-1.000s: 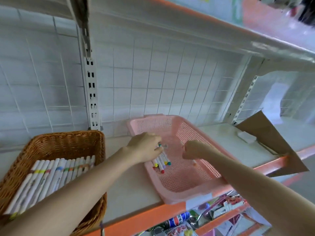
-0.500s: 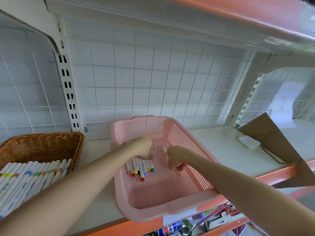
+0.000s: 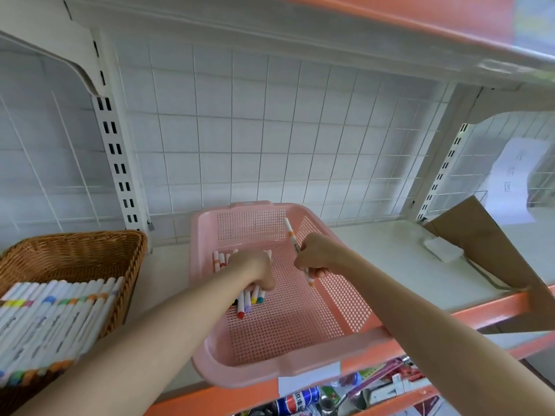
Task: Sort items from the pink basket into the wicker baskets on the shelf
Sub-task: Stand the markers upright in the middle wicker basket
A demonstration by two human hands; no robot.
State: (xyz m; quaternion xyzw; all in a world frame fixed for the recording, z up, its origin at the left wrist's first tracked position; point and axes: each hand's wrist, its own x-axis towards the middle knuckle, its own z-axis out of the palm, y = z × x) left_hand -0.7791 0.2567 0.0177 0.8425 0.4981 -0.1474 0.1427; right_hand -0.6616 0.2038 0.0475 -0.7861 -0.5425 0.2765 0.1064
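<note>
The pink basket (image 3: 288, 349) sits on the shelf, its front rim over the orange edge. Inside it my left hand (image 3: 250, 270) curls over a bundle of several white markers (image 3: 244, 301) with coloured caps. My right hand (image 3: 315, 255) grips one white marker with an orange band (image 3: 290, 232), which stands nearly upright, its tip rising above my fist. To the left a wicker basket (image 3: 90, 250) holds a packed row of white markers (image 3: 51, 319).
A brown cardboard sheet (image 3: 492, 259) leans at the right, beside a small white block (image 3: 444, 250) on the white shelf (image 3: 390, 265). A wire grid backs the shelf. A lower shelf (image 3: 345, 394) holds assorted packaged goods.
My right hand has lifted one marker off the basket floor and now holds it upright. My left hand still gathers the marker bundle. The view has shifted, so the baskets sit further right.
</note>
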